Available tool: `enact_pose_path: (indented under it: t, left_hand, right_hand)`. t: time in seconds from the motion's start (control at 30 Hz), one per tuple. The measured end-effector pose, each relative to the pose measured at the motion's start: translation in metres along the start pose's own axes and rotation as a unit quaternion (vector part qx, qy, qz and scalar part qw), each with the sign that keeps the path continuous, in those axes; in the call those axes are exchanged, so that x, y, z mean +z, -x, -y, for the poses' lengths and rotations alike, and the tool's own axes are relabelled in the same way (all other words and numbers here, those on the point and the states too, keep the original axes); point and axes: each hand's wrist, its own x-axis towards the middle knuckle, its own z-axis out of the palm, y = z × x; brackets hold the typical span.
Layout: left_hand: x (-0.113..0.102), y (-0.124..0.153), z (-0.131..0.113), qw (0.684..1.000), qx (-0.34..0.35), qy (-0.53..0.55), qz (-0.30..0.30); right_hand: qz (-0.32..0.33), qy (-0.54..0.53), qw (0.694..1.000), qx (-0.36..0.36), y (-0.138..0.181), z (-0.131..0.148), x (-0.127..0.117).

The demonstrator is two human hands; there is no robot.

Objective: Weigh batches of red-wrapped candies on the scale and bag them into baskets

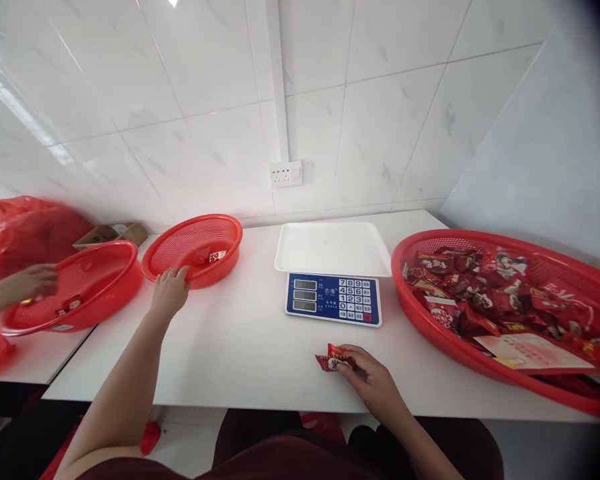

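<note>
Between thumb and fingers of the right hand, above the table: a dark-red snack packet with crimped ends and pale-and-dark print, angled sideways, bright red wrapping showing behind (a second packet or a fold, impossible to tell). Under the left hand, at the near rim: a red perforated plastic basket, open-topped, resting on the table, with a plain red packet and a white-and-red printed one lying inside.

Marbled wall tiles, 1 socket, cardboard box
</note>
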Motion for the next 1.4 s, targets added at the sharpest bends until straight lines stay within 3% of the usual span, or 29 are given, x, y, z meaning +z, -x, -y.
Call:
enact_pose_path:
  t: [0.1,0.13,0.2,0.27,0.33,0.4,0.5,0.7,0.8,0.9,1.0,1.1,1.23,1.4]
  left_hand:
    - [0.008,0.019,-0.037,0.985,0.022,0.134,-0.104]
    - [0.011,0.029,-0.056,0.97,0.058,0.218,-0.09]
    - [0.018,0.052,-0.101,0.911,0.114,0.396,0.02]
    - [0.026,0.075,-0.142,0.829,0.182,0.512,0.133]
    - [0.036,0.092,-0.172,0.78,0.181,0.576,0.165]
    - [0.047,0.101,-0.188,0.752,0.156,0.617,0.174]
    - [0.062,0.103,-0.193,0.747,0.145,0.625,0.174]
    - [0.069,0.109,-0.191,0.761,0.172,0.6,0.174]
    - [0.066,0.117,-0.191,0.771,0.218,0.572,0.179]
    - [0.064,0.124,-0.191,0.768,0.263,0.553,0.187]
    - [0.064,0.124,-0.192,0.756,0.257,0.567,0.203]
    - [0.063,0.119,-0.194,0.729,0.208,0.603,0.25]
    - [0.057,0.117,-0.196,0.676,0.125,0.645,0.334]
    - [0.053,0.117,-0.197,0.646,0.071,0.656,0.384]
  right_hand:
    - [-0.018,-0.057,0.996,0.058,-0.009,0.006,0.0]
    - [-0.025,-0.08,0.994,0.076,-0.013,0.01,0.0]
    - [-0.039,-0.113,0.989,0.091,-0.024,0.021,-0.001]
    - [-0.06,-0.116,0.988,0.076,-0.04,0.035,-0.004]
    - [-0.09,-0.097,0.99,0.05,-0.062,0.05,-0.01]
    - [-0.135,-0.071,0.988,0.028,-0.089,0.065,-0.017]
    - [-0.179,-0.023,0.984,-0.007,-0.133,0.082,-0.032]
    - [-0.163,0.149,0.975,-0.013,-0.189,0.087,-0.049]
    - [-0.156,0.175,0.972,-0.007,-0.191,0.082,-0.046]
    - [-0.107,0.218,0.97,-0.02,-0.181,0.085,-0.044]
    - [-0.064,0.283,0.956,-0.041,-0.169,0.089,-0.057]
    - [-0.069,0.347,0.935,-0.017,-0.158,0.083,-0.094]
    - [-0.095,0.438,0.884,0.134,-0.134,0.057,-0.17]
    - [-0.13,0.455,0.841,0.262,-0.089,0.02,-0.247]
